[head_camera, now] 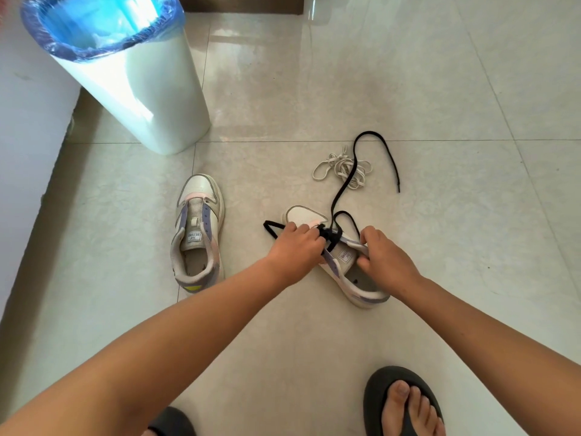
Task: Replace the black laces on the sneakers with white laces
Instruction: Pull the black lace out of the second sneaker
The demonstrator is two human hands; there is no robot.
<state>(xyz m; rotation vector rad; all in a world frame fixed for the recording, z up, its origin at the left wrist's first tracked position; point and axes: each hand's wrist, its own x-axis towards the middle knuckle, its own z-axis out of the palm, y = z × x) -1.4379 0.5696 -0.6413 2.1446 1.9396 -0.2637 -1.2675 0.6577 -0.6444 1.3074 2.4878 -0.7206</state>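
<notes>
From the head camera, both bare forearms reach forward and down over a pale tiled floor [314, 83] to the right-hand sneaker [345, 272], which lies on the floor with its toe pointing away and slightly left. The left hand [294, 247] is knuckles-up over the front of the shoe, its fingers curled and pinching the black lace [333, 236] where it bunches at the eyelets. The right hand [385, 256] sits at the shoe's right side, fingers curled round the upper edge near the tongue, thumb on the inner side. From the bunch, one end of the black lace loops out left past the left hand, and the longer end runs up and away, arches, and drops to the floor on the right.

The white laces [342, 166] lie in a loose tangle on the floor beyond this shoe, with the black lace crossing over them.

The other sneaker [198, 231] stands well to the left, apart from both hands, with no lace in its eyelets. Its tongue label reads, upside down from here, something like "T&L BEYOND"; the label on the held shoe is too small to read.

A white bin [141, 99] with a blue plastic liner [103, 23] stands at the upper left beside a wall. At the bottom edge, a foot in a dark slipper [402, 404] shows on the right, and part of another dark slipper on the left.
</notes>
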